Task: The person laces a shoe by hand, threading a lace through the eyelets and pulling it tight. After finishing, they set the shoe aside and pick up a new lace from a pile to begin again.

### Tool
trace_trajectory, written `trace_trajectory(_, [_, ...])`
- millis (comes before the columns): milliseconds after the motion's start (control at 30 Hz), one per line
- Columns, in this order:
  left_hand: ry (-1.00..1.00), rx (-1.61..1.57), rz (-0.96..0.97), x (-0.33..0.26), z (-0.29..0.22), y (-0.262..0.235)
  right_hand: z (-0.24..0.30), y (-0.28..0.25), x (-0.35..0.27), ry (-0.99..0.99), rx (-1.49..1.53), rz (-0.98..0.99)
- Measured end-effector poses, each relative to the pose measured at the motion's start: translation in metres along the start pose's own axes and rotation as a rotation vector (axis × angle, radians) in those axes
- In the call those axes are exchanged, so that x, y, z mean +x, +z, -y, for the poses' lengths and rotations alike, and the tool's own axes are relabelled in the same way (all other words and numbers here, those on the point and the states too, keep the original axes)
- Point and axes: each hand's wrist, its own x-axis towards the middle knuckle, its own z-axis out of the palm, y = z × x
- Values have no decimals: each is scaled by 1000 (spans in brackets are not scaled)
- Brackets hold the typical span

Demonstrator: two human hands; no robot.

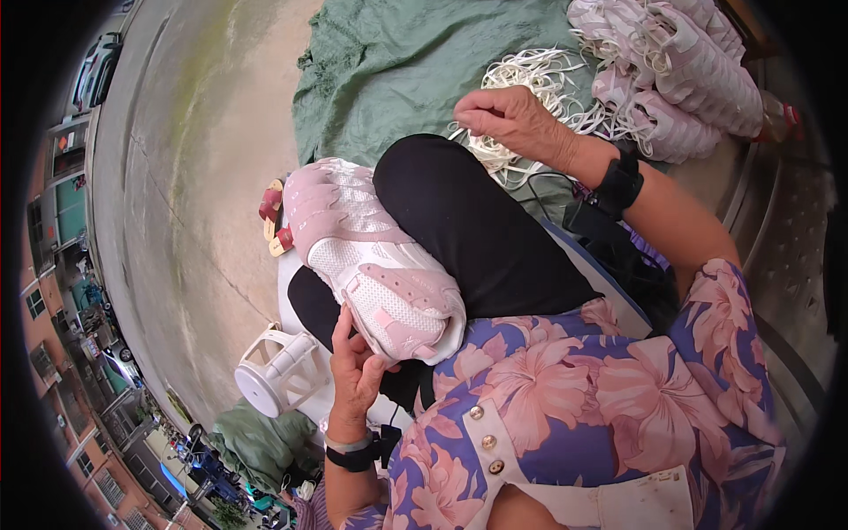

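Observation:
Across my lap, beside the black-clad knee, lies a pink and white sneaker upper, with its perforated side panels turned up and no lace seen in it. My left hand grips its near end, with the index finger along the edge and the thumb bent; the other fingers are partly hidden. Beyond the knee, my right hand is raised with its fingers curled and thumb pressed in. Whether anything is pinched there, I cannot make out. Just behind and below that hand is a tangled heap of white shoelaces.
A green cloth spreads over the ground ahead, under the laces. Stacked pink sneaker uppers stand at the far right. To the left are a white plastic stool and red-strapped sandals. A green bundle sits at the lower left.

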Motion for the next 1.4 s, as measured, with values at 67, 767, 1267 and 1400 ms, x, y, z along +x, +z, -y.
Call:
trace_trajectory(67, [-44,12,-9,3,-3,0,-85,-24,21,92,-154,-94])
trace_trajectory(767, [-284,15,-101,18,-15,-1,-304,76,6,568,-997,262])
trace_trajectory(1267, [-33,66,-101,4,-2,-2,-172,31,-13,359,102,-259])
trace_trajectory(1400, [26,343,-68,10,-25,-9,-35,3,-9,-79,-92,-177])
